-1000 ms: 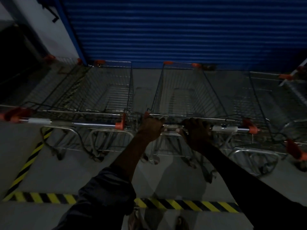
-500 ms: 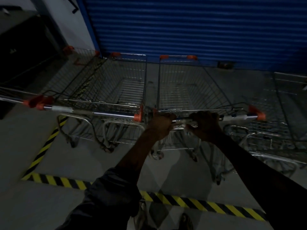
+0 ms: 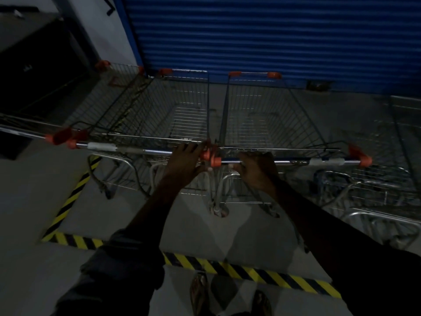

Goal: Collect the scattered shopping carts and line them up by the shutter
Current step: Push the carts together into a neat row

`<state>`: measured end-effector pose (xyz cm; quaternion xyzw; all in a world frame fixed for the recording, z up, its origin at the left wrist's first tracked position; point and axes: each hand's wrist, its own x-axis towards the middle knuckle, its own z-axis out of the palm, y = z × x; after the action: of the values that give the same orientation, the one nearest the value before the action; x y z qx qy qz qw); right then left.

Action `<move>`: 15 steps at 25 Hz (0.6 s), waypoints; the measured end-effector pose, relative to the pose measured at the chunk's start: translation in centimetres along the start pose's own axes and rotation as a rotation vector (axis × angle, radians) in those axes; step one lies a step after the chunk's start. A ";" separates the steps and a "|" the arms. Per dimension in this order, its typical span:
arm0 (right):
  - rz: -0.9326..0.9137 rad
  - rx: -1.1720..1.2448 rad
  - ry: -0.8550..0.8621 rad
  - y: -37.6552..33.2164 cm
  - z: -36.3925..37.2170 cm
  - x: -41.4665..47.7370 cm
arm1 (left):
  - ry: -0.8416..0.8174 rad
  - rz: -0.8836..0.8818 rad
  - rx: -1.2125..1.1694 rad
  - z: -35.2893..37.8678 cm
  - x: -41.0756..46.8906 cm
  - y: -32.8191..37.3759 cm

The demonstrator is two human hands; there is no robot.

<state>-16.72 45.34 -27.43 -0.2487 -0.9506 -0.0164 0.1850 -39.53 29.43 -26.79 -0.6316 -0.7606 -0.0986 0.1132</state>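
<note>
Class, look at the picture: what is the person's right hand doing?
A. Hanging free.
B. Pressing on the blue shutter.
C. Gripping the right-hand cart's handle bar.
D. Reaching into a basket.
C: the right hand curls round the handle bar of the right-hand cart, beside its orange end cap, well short of the shutter.

The left hand [image 3: 184, 163] is opened and laid on the neighbouring cart's handle [image 3: 136, 150]. The pushed cart [image 3: 268, 124] is brought alongside.
</note>
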 end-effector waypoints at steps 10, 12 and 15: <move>0.052 -0.005 0.025 0.3 0.9 0.2 | 0.019 0.092 0.045 1.2 0.8 -1.0; 0.053 -0.021 0.015 0.6 0.9 0.2 | -0.007 0.100 0.040 1.6 0.6 -1.3; 0.051 -0.043 -0.040 0.8 0.8 0.3 | -0.025 0.120 0.042 1.5 0.4 -1.8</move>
<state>-16.82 46.27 -28.10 -0.2768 -0.9470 -0.0270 0.1608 -41.40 29.87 -28.10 -0.6748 -0.7245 -0.0681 0.1227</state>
